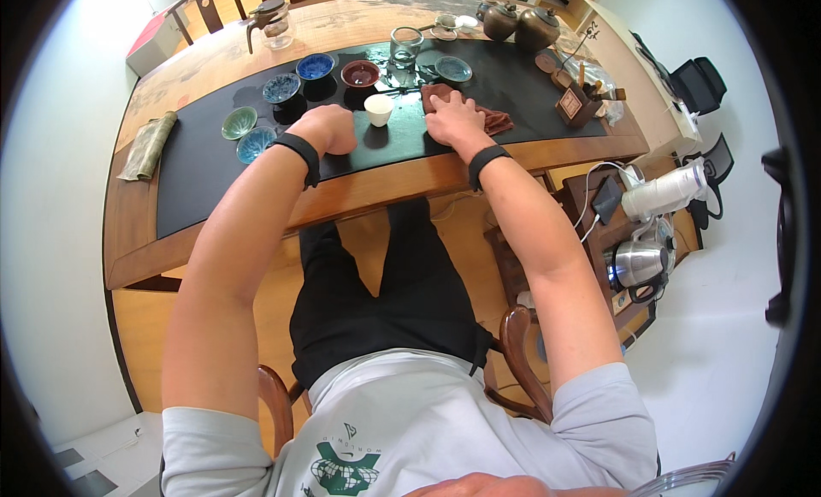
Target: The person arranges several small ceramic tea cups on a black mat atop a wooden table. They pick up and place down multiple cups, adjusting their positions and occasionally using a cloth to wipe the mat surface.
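My left hand (328, 129) is curled into a fist at the near part of the black tabletop inlay (199, 202); no object shows in it. Just right of it a small white cup (379, 110) stands upright, apart from both hands. My right hand (457, 120) presses down on a crumpled brown cloth (497, 122), fingers bent over its left part. Left of my left hand sit a light blue bowl-shaped cup (256, 145) and a green one (239, 123). Farther back are a speckled blue cup (281, 88), a deep blue cup (315, 66) and a dark red cup (360, 74).
A glass pitcher (406, 45) and a grey-blue cup (453, 69) stand behind the cloth amid wet patches. A lidded glass teapot (274, 25) is back left, a folded cloth (149, 147) far left. Dark jars (537, 28), a wooden tool holder (577, 104) and a steel kettle (638, 263) are right.
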A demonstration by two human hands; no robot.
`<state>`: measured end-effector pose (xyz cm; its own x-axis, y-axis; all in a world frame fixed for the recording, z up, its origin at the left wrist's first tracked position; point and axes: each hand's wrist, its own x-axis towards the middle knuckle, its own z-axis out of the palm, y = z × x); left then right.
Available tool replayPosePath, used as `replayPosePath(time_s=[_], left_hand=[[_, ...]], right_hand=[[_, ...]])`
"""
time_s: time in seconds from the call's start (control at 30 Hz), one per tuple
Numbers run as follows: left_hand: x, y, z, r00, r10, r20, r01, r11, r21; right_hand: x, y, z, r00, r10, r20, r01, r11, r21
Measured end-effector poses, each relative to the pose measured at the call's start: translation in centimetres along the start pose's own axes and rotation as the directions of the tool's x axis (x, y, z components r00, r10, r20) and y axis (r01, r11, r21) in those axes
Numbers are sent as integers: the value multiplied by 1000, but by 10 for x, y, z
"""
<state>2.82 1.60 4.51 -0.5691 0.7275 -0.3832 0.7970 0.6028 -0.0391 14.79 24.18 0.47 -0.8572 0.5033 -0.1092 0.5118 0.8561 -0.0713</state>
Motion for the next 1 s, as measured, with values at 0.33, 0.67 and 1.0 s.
replayPosePath(time_s=[0.33,0.67,1.0], left_hand=[[-3,-8,8,990,-97,-105,75,979,-188],[-5,26,0,902,-212,-377,54,919,-389],[32,31,13,854,-191,-483,-63,885,-461]], right_hand=[[0,-36,2,990,-135,29,136,988,-70],[-7,-26,2,977,-206,-50,201,976,-83],[-8,17,16,987,-124,-103,128,991,38]])
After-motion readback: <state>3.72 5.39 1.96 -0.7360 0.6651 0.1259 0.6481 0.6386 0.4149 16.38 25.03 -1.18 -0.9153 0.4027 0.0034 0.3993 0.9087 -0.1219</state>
